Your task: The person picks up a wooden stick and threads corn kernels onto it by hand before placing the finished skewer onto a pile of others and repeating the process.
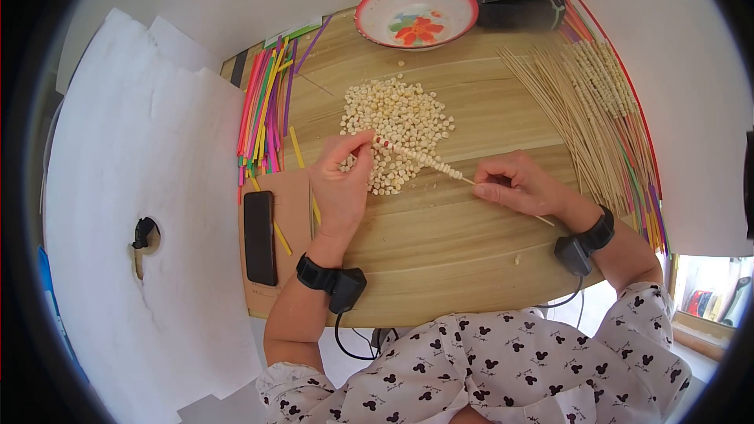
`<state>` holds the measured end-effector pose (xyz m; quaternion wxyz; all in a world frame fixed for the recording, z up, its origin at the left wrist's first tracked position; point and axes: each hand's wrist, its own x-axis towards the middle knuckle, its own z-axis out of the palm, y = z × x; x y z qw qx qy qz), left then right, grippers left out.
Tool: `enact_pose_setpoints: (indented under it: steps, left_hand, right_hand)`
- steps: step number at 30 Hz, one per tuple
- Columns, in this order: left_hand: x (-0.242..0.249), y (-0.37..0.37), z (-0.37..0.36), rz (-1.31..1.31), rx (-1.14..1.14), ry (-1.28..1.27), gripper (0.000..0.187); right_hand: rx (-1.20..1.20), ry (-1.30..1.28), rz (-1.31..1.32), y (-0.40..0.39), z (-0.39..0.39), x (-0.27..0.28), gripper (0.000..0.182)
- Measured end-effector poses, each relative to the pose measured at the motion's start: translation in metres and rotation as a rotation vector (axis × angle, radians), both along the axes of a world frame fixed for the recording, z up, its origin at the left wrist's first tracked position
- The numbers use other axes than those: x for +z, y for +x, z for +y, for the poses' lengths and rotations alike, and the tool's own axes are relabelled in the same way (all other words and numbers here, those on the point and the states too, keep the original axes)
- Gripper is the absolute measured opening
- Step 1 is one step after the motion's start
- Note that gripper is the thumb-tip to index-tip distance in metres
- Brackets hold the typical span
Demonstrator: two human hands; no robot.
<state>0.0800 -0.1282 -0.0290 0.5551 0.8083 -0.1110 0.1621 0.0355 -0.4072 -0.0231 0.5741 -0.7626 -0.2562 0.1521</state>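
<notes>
A thin wooden skewer slants between my hands, strung with pale corn kernels along its upper part and a couple of red bits near the far end. My right hand pinches its bare lower part between thumb and fingers. At the strung end, the thumb and index finger of my left hand are pressed together against the tip; whatever lies between them is hidden. Under and behind the skewer spreads a heap of loose corn kernels on the wooden table.
Bare skewers and strung skewers lie at the right. Coloured strips are bunched at the left, above a phone on cardboard. An enamel bowl and a black box stand at the back.
</notes>
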Motion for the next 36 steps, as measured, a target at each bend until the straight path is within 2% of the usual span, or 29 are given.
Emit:
enact_pose_setpoints:
  steps: [10, 19, 25, 28, 30, 36]
  left_hand:
    - [0.005, -0.003, -0.003, 0.035, -0.035, -0.018, 0.019]
    - [0.006, 0.003, 0.002, 0.034, -0.02, -0.064, 0.028]
    - [0.009, 0.008, 0.011, 0.069, -0.024, 0.161, 0.016]
    - [0.003, 0.007, 0.011, 0.104, -0.119, 0.243, 0.01]
    - [0.005, 0.006, 0.009, 0.039, -0.172, 0.409, 0.007]
    - [0.009, 0.004, 0.008, -0.099, -0.182, 0.626, 0.011]
  right_hand:
    - [-0.004, 0.012, 0.025, 0.0, 0.0, 0.001, 0.02]
    - [-0.058, 0.01, 0.125, 0.001, 0.0, 0.004, 0.02]
    - [-0.106, 0.067, 0.191, 0.001, 0.0, 0.006, 0.02]
    - [-0.105, 0.064, 0.181, 0.001, 0.001, 0.005, 0.02]
    - [-0.108, 0.064, 0.173, 0.002, 0.0, 0.005, 0.02]
    - [-0.091, 0.047, 0.145, 0.002, 0.0, 0.003, 0.02]
